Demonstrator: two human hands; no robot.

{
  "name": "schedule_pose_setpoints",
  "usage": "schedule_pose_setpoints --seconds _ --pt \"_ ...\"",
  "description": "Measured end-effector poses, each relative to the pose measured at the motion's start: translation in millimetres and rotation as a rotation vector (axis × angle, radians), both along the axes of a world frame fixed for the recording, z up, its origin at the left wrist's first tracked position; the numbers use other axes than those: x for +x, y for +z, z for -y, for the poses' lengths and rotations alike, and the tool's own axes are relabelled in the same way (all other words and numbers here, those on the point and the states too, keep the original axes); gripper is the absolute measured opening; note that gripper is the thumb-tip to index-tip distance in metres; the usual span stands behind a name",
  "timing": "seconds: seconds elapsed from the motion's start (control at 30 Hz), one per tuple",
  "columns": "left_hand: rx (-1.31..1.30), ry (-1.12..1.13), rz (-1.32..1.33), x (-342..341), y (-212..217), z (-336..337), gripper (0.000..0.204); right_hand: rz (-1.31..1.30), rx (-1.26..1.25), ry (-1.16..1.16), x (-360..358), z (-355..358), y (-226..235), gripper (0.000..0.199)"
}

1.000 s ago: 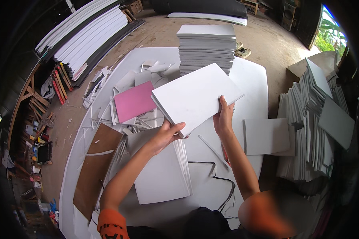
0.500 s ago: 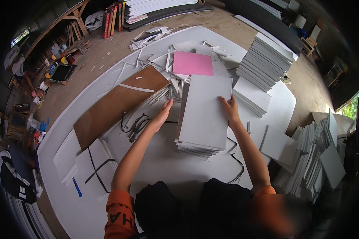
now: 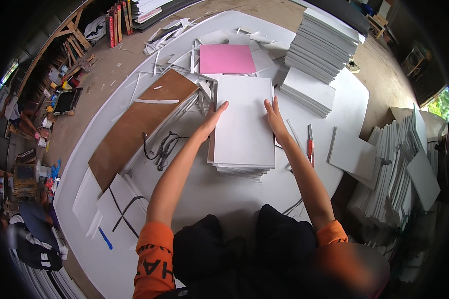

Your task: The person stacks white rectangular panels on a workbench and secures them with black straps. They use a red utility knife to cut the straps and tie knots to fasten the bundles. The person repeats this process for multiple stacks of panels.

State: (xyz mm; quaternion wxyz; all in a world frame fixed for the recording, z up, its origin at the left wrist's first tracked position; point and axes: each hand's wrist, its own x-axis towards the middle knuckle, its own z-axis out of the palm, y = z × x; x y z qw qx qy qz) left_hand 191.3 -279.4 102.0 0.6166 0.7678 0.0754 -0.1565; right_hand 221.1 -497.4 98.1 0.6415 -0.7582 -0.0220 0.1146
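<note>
A stack of white rectangular boards [image 3: 244,122] stands on the white table in front of me, its lower sheets slightly uneven at the near edge. My left hand [image 3: 212,122] presses against the stack's left side, thumb over the top edge. My right hand [image 3: 275,119] grips the right side, its thumb at the edge of the top board. The fingers of both hands are partly hidden by the stack. Beyond the boards lies a pink sheet [image 3: 227,59] among white offcuts. A red utility knife [image 3: 311,149] rests to the right of my right forearm.
Taller board stacks [image 3: 320,47] rise at the back right, with a lower pile [image 3: 308,89] before them. A brown board [image 3: 139,124] and black straps [image 3: 163,152] lie left. A strapped bundle [image 3: 122,204] and a blue tool [image 3: 106,238] sit near left. Board piles [image 3: 384,169] stand at right.
My left hand has moved right, from beside the stack onto its left side. My right hand stays on the right side. The view has shifted, and the red utility knife now shows.
</note>
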Motion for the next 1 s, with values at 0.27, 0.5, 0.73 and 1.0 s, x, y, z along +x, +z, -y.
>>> schedule_pose_setpoints --seconds 0.27,0.5,0.73,1.0 --pt "-0.227 0.098 -0.031 8.8 -25.3 -6.6 0.094 -0.058 0.226 -0.074 -4.7 8.1 -18.2 0.084" --pt "-0.315 0.085 -0.061 8.0 -33.7 -9.2 0.090 -0.102 0.306 -0.107 -17.6 17.8 -30.9 0.082" --pt "-0.606 0.032 -0.061 -58.2 -154.5 -33.8 0.072 -0.181 0.442 -0.191 -58.9 27.9 -100.6 0.068" --pt "-0.487 -0.130 -0.107 -91.2 -154.8 16.7 0.071 -0.531 0.853 0.146 -89.0 39.3 -173.2 0.063"
